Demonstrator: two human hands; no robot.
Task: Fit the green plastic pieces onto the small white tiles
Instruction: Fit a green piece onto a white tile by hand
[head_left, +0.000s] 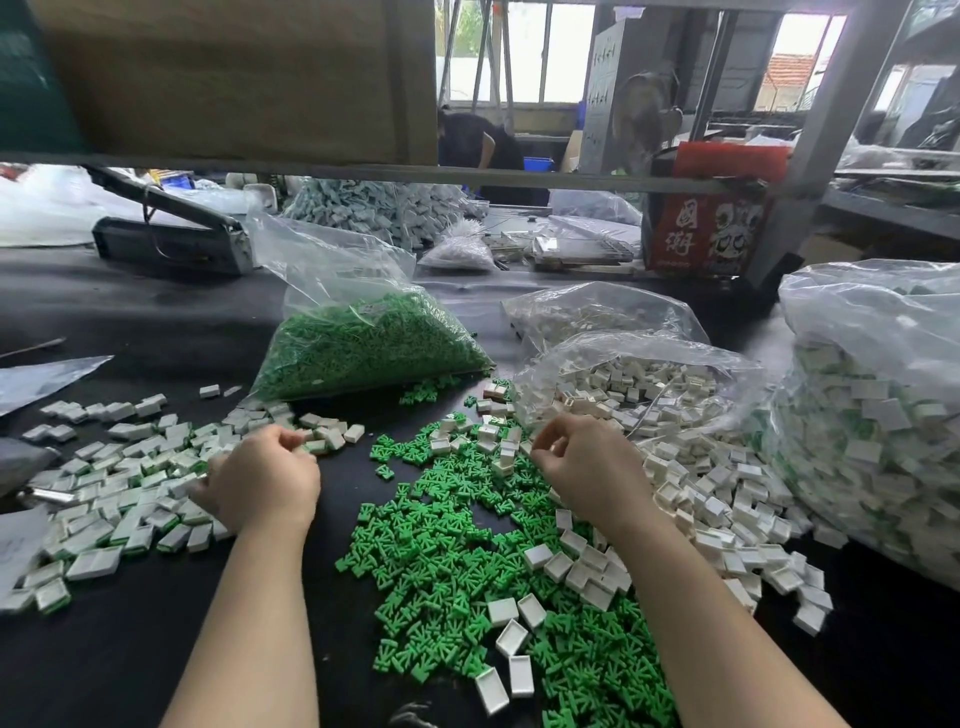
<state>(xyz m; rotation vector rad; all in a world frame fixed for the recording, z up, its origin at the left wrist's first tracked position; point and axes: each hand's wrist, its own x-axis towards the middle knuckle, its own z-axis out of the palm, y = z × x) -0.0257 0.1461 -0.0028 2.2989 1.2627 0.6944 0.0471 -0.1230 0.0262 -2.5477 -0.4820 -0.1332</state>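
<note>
Loose green plastic pieces (467, 561) lie heaped on the black table between my arms. Open white tiles (727, 499) spill from a clear bag (639, 379) on the right. A pile of white tiles with green showing at their edges (130, 493) spreads on the left. My left hand (260, 483) hovers at that pile's right edge with curled fingers, the fingertips beside a green-edged tile (315, 446). My right hand (587, 467) hangs over the white tiles, fingers curled toward the thumb. What either hand holds is hidden.
A clear bag of green pieces (363, 343) lies behind the heap. A large bag of tiles (883, 415) stands at the right edge. A red box (711, 218), more bags and a metal shelf frame (363, 174) stand further back, where a person bends over.
</note>
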